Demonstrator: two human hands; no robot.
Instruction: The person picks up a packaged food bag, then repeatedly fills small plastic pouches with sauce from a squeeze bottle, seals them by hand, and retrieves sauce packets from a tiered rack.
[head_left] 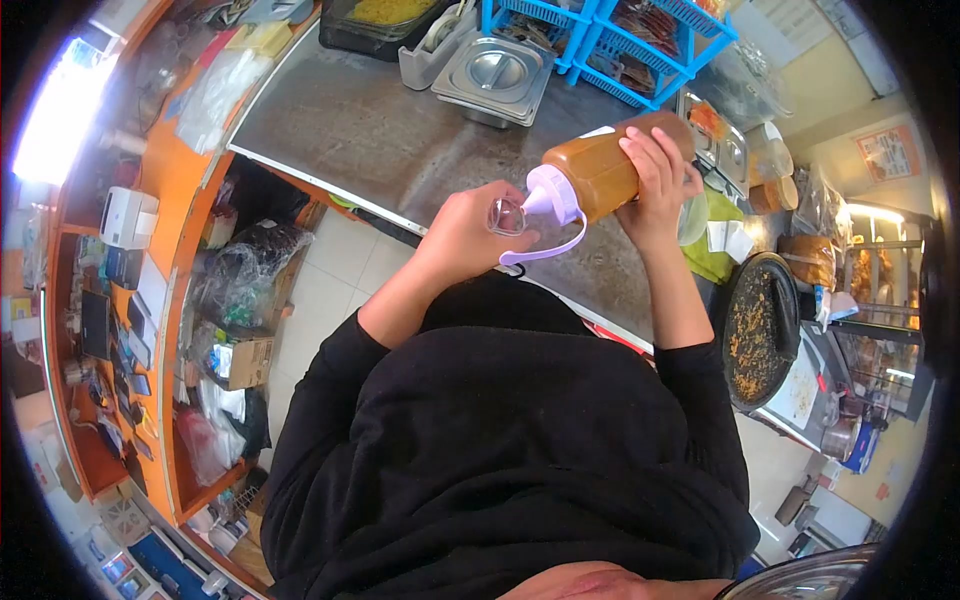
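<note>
My right hand [655,185] is wrapped round a large squeeze bottle [603,178] of brown sauce, tilted with its lilac cap [556,193] pointing left and down. A lilac strap [550,251] hangs from the cap. In my left hand [474,230] is a small clear cup [506,216], its opening turned towards the bottle. The nozzle tip is at the cup's rim; whether they touch, I cannot tell. How much sauce is in the cup is too small to make out.
Behind my hands, the metal counter [340,120] holds a lidded steel container [495,75], blue baskets [640,50] and a black tray [380,25] of yellow food. On the right sits a dark pan [758,330] with crumbs. Orange shelves [165,250] stand left.
</note>
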